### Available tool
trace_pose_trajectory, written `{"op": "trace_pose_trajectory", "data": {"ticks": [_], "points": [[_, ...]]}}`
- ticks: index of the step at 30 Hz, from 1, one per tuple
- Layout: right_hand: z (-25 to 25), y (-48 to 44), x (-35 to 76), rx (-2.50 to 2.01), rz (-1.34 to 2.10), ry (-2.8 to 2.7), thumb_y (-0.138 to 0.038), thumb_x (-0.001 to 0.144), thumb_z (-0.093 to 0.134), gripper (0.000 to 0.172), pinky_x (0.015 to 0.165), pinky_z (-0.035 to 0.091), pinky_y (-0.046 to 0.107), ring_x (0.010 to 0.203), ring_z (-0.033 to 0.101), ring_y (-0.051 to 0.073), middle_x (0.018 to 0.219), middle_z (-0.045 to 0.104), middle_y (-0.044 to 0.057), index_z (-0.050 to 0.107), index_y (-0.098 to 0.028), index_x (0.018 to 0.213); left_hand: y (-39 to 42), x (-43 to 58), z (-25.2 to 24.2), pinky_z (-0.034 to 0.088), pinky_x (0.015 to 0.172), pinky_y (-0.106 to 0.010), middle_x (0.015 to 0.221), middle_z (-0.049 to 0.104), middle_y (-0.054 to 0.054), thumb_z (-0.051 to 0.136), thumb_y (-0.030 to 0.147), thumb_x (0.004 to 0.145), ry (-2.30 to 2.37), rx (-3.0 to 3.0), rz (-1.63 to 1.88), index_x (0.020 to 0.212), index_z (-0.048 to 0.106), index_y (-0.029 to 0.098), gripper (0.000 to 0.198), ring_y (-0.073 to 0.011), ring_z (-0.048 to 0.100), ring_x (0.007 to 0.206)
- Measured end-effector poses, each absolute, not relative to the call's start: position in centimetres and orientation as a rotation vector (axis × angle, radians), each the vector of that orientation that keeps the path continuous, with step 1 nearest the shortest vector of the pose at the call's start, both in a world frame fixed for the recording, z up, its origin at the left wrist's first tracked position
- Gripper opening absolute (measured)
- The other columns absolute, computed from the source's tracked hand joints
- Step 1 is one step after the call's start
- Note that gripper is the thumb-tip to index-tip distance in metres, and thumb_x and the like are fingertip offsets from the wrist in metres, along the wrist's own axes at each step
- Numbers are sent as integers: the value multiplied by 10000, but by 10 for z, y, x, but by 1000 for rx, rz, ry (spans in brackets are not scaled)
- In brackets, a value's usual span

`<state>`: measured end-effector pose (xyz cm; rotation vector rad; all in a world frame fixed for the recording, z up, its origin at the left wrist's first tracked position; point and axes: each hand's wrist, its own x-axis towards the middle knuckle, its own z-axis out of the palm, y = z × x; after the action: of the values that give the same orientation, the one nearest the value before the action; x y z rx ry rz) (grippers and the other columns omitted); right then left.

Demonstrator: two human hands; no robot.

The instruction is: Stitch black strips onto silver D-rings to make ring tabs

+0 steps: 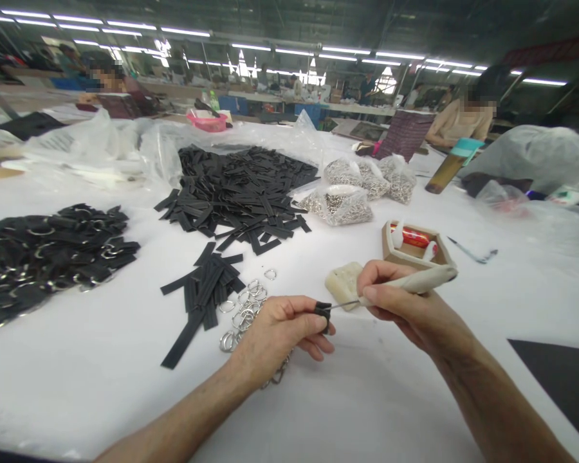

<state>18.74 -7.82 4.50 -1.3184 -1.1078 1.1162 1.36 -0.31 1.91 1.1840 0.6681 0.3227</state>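
Observation:
Between the thumb and fingers of my left hand is a small black strap piece, seemingly folded over. My right hand grips the pale thick handle of an awl-like tool, whose thin metal tip points left and meets the strap. Whether a ring sits inside the fold is hidden by the fingers. Loose metal D-rings lie beside and partly beneath my left hand. Left of them rests a small heap of flat black strips. A yellowish wax-like block sits just behind the tool's tip.
A large pile of black strips spreads behind, near plastic bags of rings. Ringed straps are heaped at left. At right are an open box with a red tube, a bottle and a black sheet. Other people sit beyond.

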Motion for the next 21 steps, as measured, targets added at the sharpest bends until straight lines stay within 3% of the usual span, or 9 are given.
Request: {"op": "trace_pose_trajectory", "data": {"ticks": [14, 21], "points": [[38, -76, 186, -1343, 1159, -1127, -228, 724, 565, 113, 424, 166, 224, 463, 291, 68, 520, 411, -55, 523, -162, 642, -3, 14, 21, 481, 477, -219, 509, 626, -32, 575, 197, 713, 698, 1221, 243, 642, 656, 119, 133, -135, 593, 461], [42, -77, 186, -1258, 1092, -1024, -204, 707, 572, 141, 405, 135, 215, 445, 264, 58, 494, 387, -45, 515, -150, 590, -1, 11, 19, 476, 451, -200, 516, 625, -29, 580, 202, 709, 694, 1187, 247, 629, 653, 119, 136, -119, 582, 432]]}}
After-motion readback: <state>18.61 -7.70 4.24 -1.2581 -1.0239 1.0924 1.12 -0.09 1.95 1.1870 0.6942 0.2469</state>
